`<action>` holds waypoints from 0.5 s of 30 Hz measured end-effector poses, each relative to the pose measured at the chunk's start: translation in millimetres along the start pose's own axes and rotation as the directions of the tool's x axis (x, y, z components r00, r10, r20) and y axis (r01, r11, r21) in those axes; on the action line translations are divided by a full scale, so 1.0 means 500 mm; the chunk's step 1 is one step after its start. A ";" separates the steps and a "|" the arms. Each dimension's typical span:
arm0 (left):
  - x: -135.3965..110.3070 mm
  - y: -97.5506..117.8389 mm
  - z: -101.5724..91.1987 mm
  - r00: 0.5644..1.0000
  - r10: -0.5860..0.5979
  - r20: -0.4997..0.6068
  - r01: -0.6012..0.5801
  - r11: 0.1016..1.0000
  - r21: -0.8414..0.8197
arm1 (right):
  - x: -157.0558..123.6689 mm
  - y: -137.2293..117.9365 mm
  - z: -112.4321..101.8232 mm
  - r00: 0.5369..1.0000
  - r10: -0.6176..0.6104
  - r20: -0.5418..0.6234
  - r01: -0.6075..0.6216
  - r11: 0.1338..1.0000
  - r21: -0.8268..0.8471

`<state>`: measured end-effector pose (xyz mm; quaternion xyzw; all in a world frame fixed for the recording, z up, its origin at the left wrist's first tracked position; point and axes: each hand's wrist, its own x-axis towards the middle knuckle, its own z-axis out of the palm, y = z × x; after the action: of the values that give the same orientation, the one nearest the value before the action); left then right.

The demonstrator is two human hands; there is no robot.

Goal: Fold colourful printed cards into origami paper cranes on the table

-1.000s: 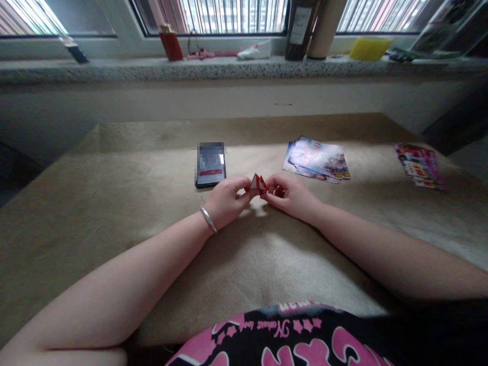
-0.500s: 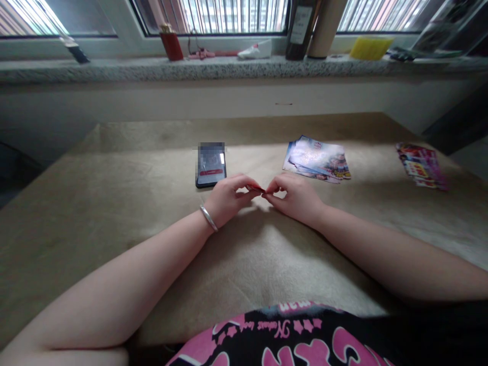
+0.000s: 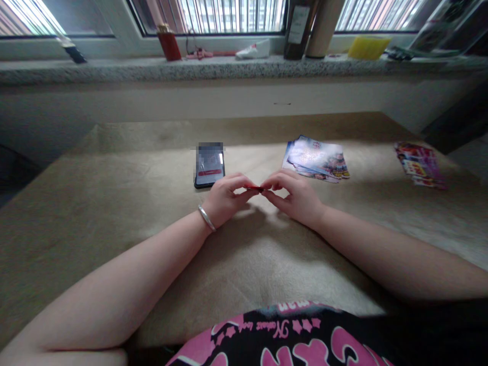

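Above the middle of the table, a small, thin red piece point(image 3: 254, 188) is held nearly edge-on, and its kind cannot be made out. My left hand point(image 3: 229, 197), with a silver bangle at the wrist, pinches its left end between thumb and fingers. From the other side, my right hand point(image 3: 292, 194) pinches its right end. The two hands' fingertips almost meet there. Just beyond my left hand lies a phone point(image 3: 209, 175) with its screen lit. Behind my right hand is a fanned stack of glossy printed cards point(image 3: 318, 157).
Several pink-and-red printed packets point(image 3: 419, 165) overlap at the table's right. The granite windowsill point(image 3: 213, 71) behind the table carries a red bottle point(image 3: 169, 43), a dark bottle point(image 3: 297, 30), a beige cylinder point(image 3: 319, 30) and a yellow object point(image 3: 368, 48). A tan cover point(image 3: 95, 193) spreads over the table.
The red piece has tilted so that more of its red side shows between the fingertips. My right fingers have shifted slightly along it. Both hands otherwise stay in place.
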<state>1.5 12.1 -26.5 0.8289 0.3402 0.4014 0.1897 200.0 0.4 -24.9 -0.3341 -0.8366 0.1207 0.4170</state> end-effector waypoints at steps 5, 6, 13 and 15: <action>-0.001 0.003 -0.001 0.999 0.044 0.003 -0.044 0.999 0.025 | 0.000 0.002 0.003 1.000 0.010 -0.014 -0.010 1.000 0.014; -0.001 0.003 -0.001 0.999 0.040 0.007 -0.040 0.999 0.022 | 0.000 0.001 0.003 1.000 0.016 -0.015 -0.016 1.000 0.020; -0.001 -0.001 -0.001 0.998 0.067 0.023 -0.068 0.996 0.054 | 0.005 -0.001 0.003 0.999 0.032 0.017 -0.034 0.995 0.091; -0.001 -0.002 -0.001 0.995 0.099 0.032 -0.101 0.991 0.092 | 0.005 0.000 0.002 0.999 0.035 0.038 -0.040 0.991 0.130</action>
<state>0.4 12.6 -27.1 0.8583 0.3139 0.3828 0.1352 198.2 2.2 -24.2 -0.3197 -0.8277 0.1888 0.4207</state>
